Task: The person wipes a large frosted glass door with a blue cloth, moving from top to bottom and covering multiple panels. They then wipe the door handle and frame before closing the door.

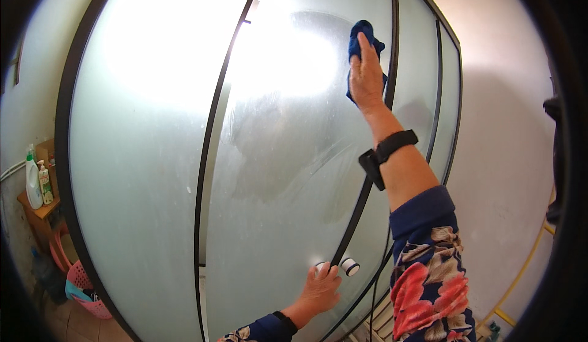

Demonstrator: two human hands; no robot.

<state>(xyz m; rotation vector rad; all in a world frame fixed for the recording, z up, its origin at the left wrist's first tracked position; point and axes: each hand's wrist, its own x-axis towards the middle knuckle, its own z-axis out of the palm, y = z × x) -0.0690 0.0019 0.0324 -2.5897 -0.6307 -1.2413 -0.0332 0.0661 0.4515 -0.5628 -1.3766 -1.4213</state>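
My right hand (366,78) is raised high and presses a dark blue cloth (361,34) flat against a frosted glass panel (275,158) of a shower enclosure, close beside its dark vertical frame bar (392,43). Smears and streaks mark the glass to the left of the cloth. Low down, my left hand (320,292) has its fingertips at a round white knob on the same panel, mostly hidden behind them. A second white knob (350,266) with dark rims sits just to the right, past the frame bar. Whether my left fingers grip the knob is not plain.
At the left, a wooden stand (45,209) holds a white bottle (33,181) and a pump bottle (45,183). Below are a pink basket (79,275) and a large bluish bottle (48,275). A dark cable (373,296) hangs near the right arm. A yellow metal frame (519,280) leans at the right wall.
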